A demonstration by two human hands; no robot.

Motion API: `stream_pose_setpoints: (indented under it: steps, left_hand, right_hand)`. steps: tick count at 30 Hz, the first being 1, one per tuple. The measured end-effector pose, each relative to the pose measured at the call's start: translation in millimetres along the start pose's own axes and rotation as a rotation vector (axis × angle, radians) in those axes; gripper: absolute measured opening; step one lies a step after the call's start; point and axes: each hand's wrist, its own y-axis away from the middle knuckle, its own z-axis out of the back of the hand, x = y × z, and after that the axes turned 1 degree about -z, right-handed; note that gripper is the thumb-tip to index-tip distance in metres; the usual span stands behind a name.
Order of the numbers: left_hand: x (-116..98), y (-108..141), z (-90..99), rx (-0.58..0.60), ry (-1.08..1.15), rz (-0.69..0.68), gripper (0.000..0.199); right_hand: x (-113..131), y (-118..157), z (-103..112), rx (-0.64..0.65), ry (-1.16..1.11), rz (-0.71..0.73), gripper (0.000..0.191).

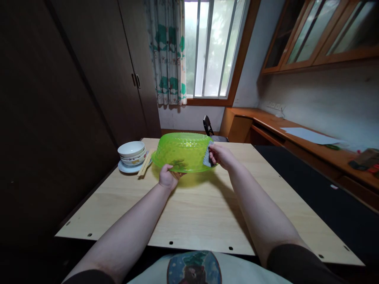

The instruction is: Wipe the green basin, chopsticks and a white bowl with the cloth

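A translucent green plastic basin [186, 152] is held tilted above the table, its rim toward me and its textured base away. My left hand [170, 177] grips the near rim, thumb on top and the other fingers underneath, seen through the plastic. Pressed against the basin's right side is a grey cloth [208, 156], pinched in the closed fingers of my right hand [218, 155]. Left of the basin, a stack of white bowls [132, 150] rests on a pale blue plate [127, 169]. Several wooden chopsticks [145, 165] lean across the plate's right edge.
The light wooden table [195, 221] has small slots along its near edge. A dark folding chair [208, 125] stands beyond it. To the right runs a wooden desk [269, 122] with paper sheets [310, 135]. A dark wardrobe [97, 71] closes off the left side.
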Motion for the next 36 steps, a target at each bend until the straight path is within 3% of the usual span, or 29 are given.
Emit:
stream_pose_setpoints:
  steps: [5,8,14,16,19,23,30,33,36]
  left_hand:
    - [0.3,-1.1,0.6,0.001,0.003,-0.002,0.049]
    - [-0.7,-1.5,1.1,0.01,0.002,0.001,0.048]
    - [-0.8,-2.2,2.9,0.021,0.003,-0.006,0.047]
    - [-0.6,-2.8,3.6,0.015,0.007,-0.006,0.047]
    - [-1.2,-3.6,4.1,0.003,0.017,-0.012,0.046]
    - [-2.8,-3.4,3.3,-0.01,0.024,-0.013,0.046]
    - [-1.8,-2.2,2.2,0.009,0.012,-0.011,0.047]
    - [-1.2,-2.0,1.9,0.008,0.002,-0.015,0.047]
    - [-1.0,-2.0,1.6,-0.003,0.001,-0.018,0.047]
  right_hand:
    - [4.5,15.8,-26.9,0.103,0.085,0.037,0.028]
    - [4.3,16.2,-29.1,0.118,0.138,0.023,0.026]
    - [-4.6,-1.3,-2.2,-0.288,0.473,0.229,0.03]
    - [-6.2,-1.2,-2.9,-0.321,0.615,0.301,0.029]
    - [-8.2,4.6,-16.2,-0.257,0.715,0.372,0.025]
    - [-14.7,4.8,-28.8,-0.214,0.598,0.394,0.019]
    - [-24.3,-16.0,-1.7,-0.398,0.259,0.215,0.032]
    - [-22.0,-13.3,-3.1,-0.405,0.255,0.214,0.031]
    - [-19.6,-5.0,-16.9,-0.324,0.322,0.288,0.032]
